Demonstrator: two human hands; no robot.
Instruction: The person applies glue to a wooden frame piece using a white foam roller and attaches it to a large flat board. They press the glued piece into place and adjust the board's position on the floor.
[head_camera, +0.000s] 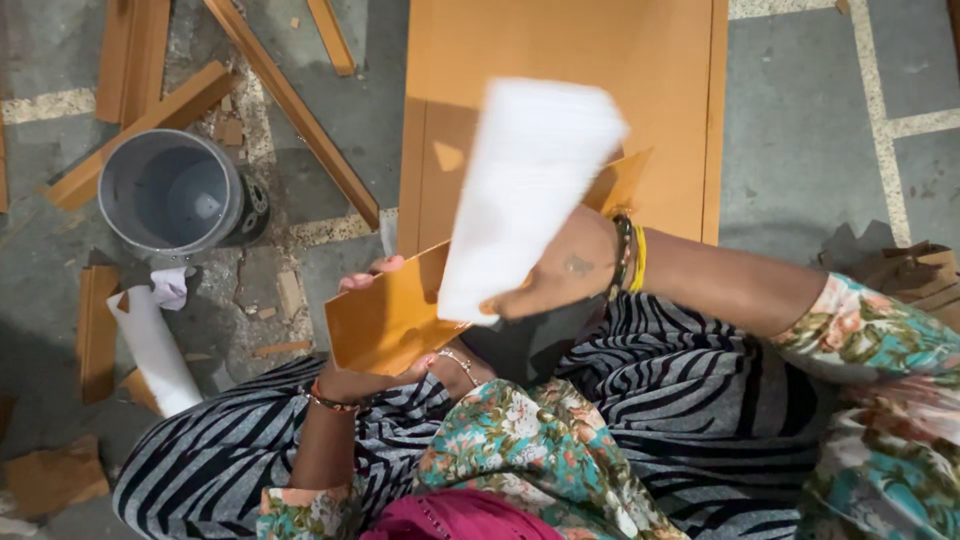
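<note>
Wood strips (290, 105) and bucket (172, 190) crowd the left floor.

**Both hands raised, each closed in a grip**

The left hand (372, 330) sits low at centre-left, its forearm rising almost straight up from a floral sleeve. Bangles ring the wrist. Its fingertips curl over the top of what it grips, with the thumb underneath.

The right hand (553, 283) is held higher and further forward. Its forearm reaches in from the right, bare from the floral sleeve to the wrist, where dark and yellow bangles sit. A small dark mark shows on the back of the hand. The fingers are closed downward and leftward in a pinch.
</note>
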